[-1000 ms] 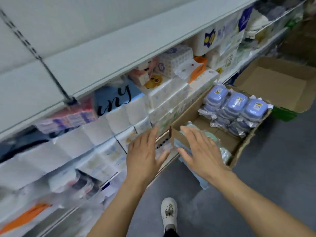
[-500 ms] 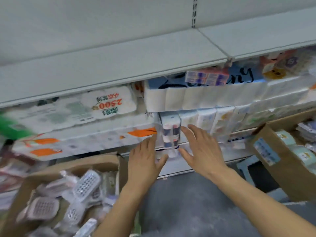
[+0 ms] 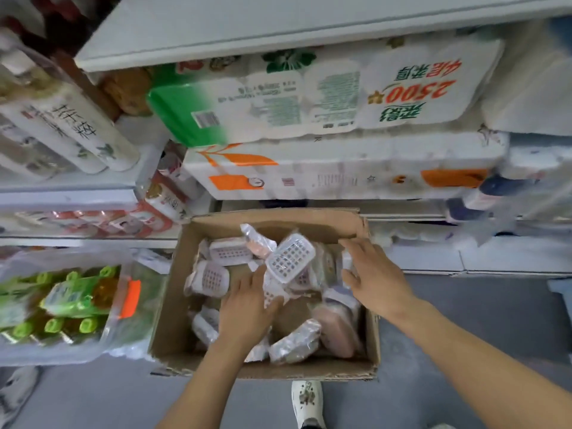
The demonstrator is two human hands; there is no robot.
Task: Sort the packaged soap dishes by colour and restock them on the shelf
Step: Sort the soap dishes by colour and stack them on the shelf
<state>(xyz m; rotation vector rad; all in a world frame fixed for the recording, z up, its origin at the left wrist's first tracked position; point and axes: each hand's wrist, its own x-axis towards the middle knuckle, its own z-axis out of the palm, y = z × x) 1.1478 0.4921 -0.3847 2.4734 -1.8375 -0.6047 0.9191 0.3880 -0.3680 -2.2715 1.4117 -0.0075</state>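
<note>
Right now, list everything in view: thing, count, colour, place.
cardboard box: one, brown, on the floor below the shelves.
soap dishes: many, count unclear, pink and white in clear wrap, loose in the box.
tissue packs: several, white with orange or green print, stacked on the shelf behind the box.
bottles: several, yellow with green caps, wrapped, left of the box.
shoe: one, white, on the grey floor.
left hand: open, on the dishes.
right hand: open, over the box's right side.

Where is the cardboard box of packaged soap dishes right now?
In the head view the cardboard box sits on the floor at centre, below the shelf's stacked tissue packs, with the pack of green-capped bottles on its left and both hands reaching into it.
</note>
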